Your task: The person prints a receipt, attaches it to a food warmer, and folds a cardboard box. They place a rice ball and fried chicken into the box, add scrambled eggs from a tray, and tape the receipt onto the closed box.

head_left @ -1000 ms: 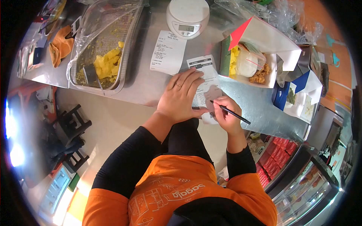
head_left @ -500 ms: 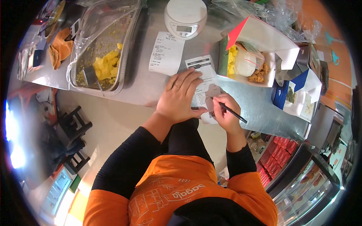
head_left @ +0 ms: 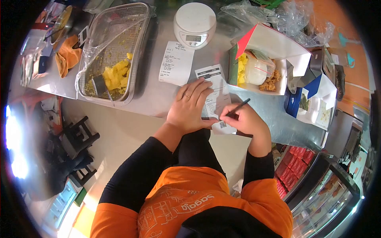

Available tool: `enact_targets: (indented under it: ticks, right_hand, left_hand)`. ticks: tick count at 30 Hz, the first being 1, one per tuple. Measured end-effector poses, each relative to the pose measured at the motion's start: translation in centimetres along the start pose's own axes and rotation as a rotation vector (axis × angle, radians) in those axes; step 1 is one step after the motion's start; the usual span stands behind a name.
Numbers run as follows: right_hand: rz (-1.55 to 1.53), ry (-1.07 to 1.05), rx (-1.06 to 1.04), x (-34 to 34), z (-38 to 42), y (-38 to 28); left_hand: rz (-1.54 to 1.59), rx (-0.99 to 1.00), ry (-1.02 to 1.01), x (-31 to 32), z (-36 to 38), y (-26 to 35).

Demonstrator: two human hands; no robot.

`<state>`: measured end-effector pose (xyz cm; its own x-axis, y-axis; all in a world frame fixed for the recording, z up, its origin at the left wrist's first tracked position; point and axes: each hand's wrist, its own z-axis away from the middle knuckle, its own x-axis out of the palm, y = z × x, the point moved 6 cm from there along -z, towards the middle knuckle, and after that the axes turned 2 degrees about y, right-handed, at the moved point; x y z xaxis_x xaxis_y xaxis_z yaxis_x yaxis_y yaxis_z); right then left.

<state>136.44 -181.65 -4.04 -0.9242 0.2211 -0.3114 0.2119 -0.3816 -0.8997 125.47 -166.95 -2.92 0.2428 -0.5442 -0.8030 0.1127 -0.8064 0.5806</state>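
Note:
A printed receipt [head_left: 218, 101] hangs partly over the front edge of the metal table, with a square code near its lower end. My left hand [head_left: 189, 105] lies flat on its left side, fingers stretched out, a ring on one finger. In my right hand [head_left: 249, 121] a black pen [head_left: 241, 106] is gripped, its upper end pointing up and right. The pen's tip is hidden by my fingers, close to the receipt's lower part. A second, longer receipt [head_left: 176, 63] lies flat to the left, just below a white kitchen scale [head_left: 194, 23].
A wire-mesh tray [head_left: 137, 47] with yellow scrambled egg [head_left: 117, 75] and a spatula stands left. At right are an open food box [head_left: 287, 39] with fried chicken and a wrapped white portion, and a smaller blue-and-white box [head_left: 323, 93]. Plastic bags [head_left: 301, 22] lie behind.
My right hand has turned and shifted slightly right and down; the pen now points up and right instead of down and right. The receipt's square code has come into view. The left hand stays.

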Motion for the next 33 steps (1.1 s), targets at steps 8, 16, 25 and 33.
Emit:
enact_targets:
  ticks: [8,16,25,33]
  right_hand:
    - [0.019,0.42,-0.049,-0.4,-1.2,-0.2]
    - [0.302,0.534,0.277,-3.6,6.7,1.3]
    - [0.74,0.328,0.681,-9.1,13.9,7.2]
    - [0.404,0.702,0.518,-16.1,11.1,1.3]
  left_hand:
    - [0.004,-0.011,-0.017,-0.3,-0.1,0.1]
    - [-0.047,0.015,0.004,-0.3,0.3,0.5]
    - [-0.066,0.012,0.034,-0.9,0.2,1.3]
    - [0.008,-0.161,0.219,-3.6,-4.8,2.5]
